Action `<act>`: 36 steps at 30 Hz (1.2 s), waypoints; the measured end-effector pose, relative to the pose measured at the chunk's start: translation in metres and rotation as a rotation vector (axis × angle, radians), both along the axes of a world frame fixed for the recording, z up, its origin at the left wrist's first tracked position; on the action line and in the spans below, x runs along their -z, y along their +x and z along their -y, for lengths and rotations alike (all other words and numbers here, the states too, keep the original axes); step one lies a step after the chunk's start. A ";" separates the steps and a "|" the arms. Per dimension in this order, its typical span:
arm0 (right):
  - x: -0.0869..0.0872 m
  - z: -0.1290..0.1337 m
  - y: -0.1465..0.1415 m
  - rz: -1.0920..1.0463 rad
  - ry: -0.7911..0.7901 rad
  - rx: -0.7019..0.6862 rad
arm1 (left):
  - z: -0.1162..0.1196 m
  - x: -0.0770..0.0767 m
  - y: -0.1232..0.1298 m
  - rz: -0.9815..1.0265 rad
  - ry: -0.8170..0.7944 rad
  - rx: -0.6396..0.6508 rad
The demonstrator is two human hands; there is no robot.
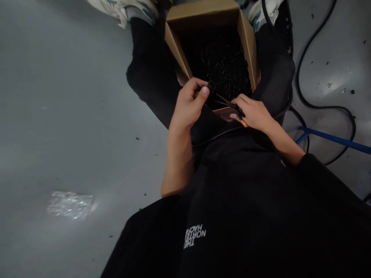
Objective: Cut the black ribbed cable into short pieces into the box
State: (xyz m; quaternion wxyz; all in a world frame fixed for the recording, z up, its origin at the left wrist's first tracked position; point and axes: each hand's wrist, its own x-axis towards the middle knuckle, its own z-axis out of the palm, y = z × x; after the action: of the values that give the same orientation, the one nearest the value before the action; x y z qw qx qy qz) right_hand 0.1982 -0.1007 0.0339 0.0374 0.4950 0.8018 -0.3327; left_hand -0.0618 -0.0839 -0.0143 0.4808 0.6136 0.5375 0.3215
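My left hand (189, 101) is closed, pinching a small dark rounded piece (211, 87) between thumb and fingertips; it looks like a short black tube, though the dim light hides its exact kind. In my right hand (251, 111) is a pair of scissors (225, 101) with black and orange handles. Their thin blades are spread apart and point left, just below and to the right of the black piece, seemingly not touching it. Both hands are over the near edge of an open cardboard box (203, 11), which holds many small black tube-like pieces (224, 65).
The box stands between my legs and shoes (139, 9). A black cable (301, 90) winds over the grey floor on the right, near a blue metal bar (339, 138). To the left lies a shiny clear plastic packet (71, 204). Small dark scraps dot the floor.
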 end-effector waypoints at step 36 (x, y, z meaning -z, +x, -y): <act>0.020 0.006 -0.011 -0.107 -0.017 0.256 | 0.011 0.021 0.018 -0.272 0.088 0.033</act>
State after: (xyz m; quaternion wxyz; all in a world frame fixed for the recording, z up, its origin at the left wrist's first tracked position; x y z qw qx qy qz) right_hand 0.1874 -0.1069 0.0138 -0.0442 0.5745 0.7300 -0.3675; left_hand -0.0437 -0.0950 -0.0350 0.3814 0.6809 0.5729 0.2504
